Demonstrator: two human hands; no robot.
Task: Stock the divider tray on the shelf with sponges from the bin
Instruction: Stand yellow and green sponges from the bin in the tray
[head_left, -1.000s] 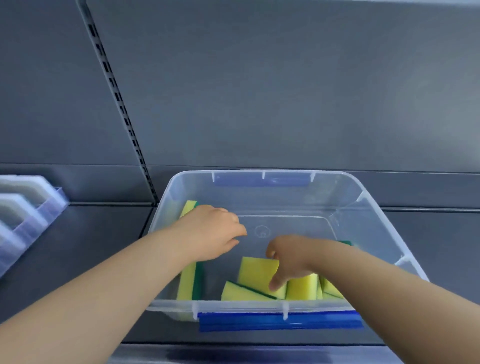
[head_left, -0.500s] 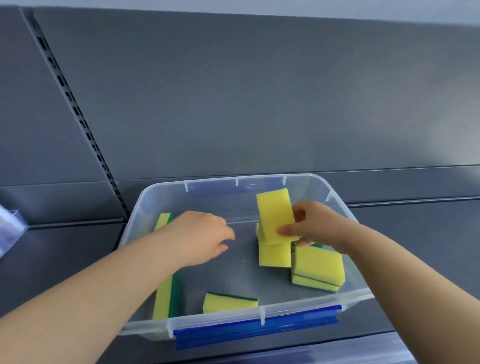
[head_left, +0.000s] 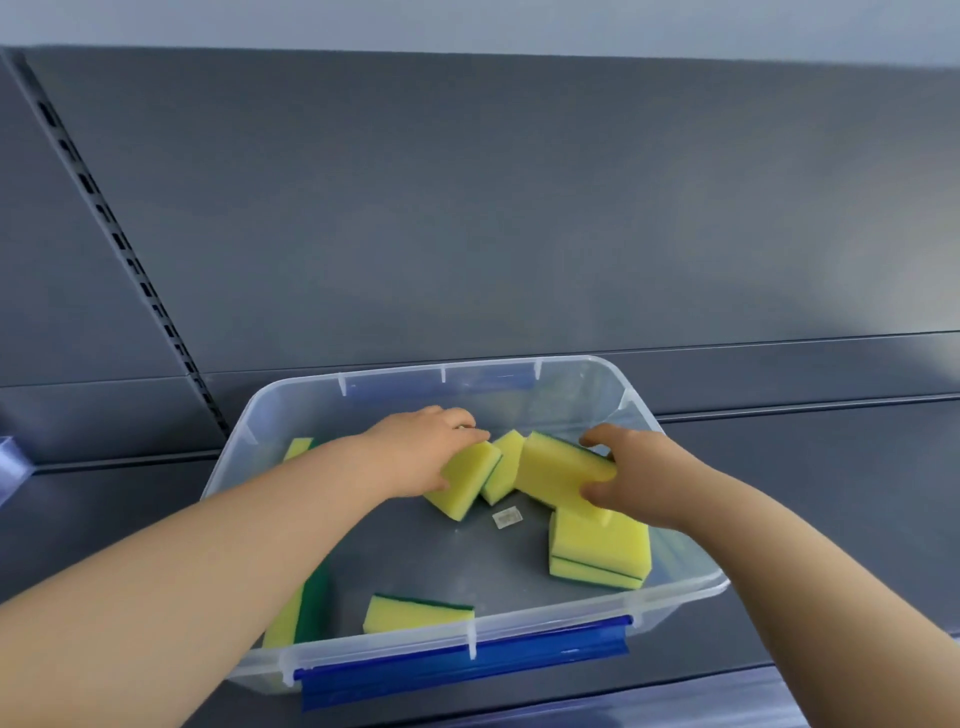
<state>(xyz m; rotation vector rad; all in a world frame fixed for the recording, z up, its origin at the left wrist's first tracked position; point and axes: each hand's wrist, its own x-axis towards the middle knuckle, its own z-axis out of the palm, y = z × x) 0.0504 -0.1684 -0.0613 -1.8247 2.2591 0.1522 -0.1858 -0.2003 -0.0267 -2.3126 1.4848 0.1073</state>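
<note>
Our left hand (head_left: 415, 447) curls over the left sponge (head_left: 462, 480), fingers across its top and thumb under its near face, holding it tilted above the bin floor. Our right hand (head_left: 639, 478) grips the right sponge (head_left: 558, 467) by its right end, thumb on the yellow face and fingers over the green top edge. The middle sponge (head_left: 506, 465) stands wedged between these two and touches both. Just under our right hand sits a stacked pair (head_left: 597, 553) of sponges by the right wall. A flat sponge (head_left: 418, 614) lies near the front wall, green side away from us. An edge-on sponge (head_left: 298, 618) leans along the left wall, and our left forearm crosses over it and hides its middle. All seven lie inside the clear bin (head_left: 691, 587), which carries a blue latch (head_left: 462, 662) on its near rim and a small label (head_left: 507, 518) on its floor. The bin rests on the dark grey shelf (head_left: 831, 493), close to its front edge. Behind rises the grey back panel (head_left: 519, 208) with a slotted upright (head_left: 119, 239) on the left. At the shelf's left edge a sliver of pale plastic (head_left: 10, 467) shows; we cannot tell what it is.
</note>
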